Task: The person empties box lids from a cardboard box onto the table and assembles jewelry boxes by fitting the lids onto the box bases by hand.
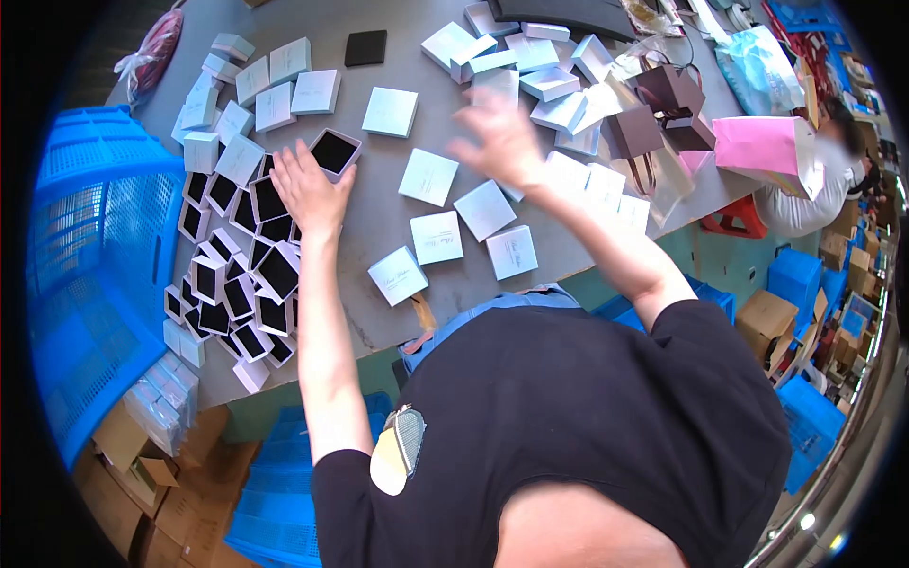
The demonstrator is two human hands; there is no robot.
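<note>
My left hand (311,191) lies with fingers spread at the edge of a pile of open box bottoms (275,270) with black inserts. One such box bottom (335,151) sits between its forefinger and thumb; whether they press on it I cannot tell. My right hand (504,142), blurred by motion, reaches over the table with fingers apart beside a white lid (495,87). No held thing shows in it. Printed white lids (428,177) lie apart between my arms. A lone black insert pad (365,47) lies farther back.
More white boxes (292,61) stand at the back left, and a heap of lids (537,55) at the back right. Brown boxes (670,92) and a pink bag (757,147) are at the right. A blue crate (99,275) stands against the table's left side. A person (805,204) sits beyond.
</note>
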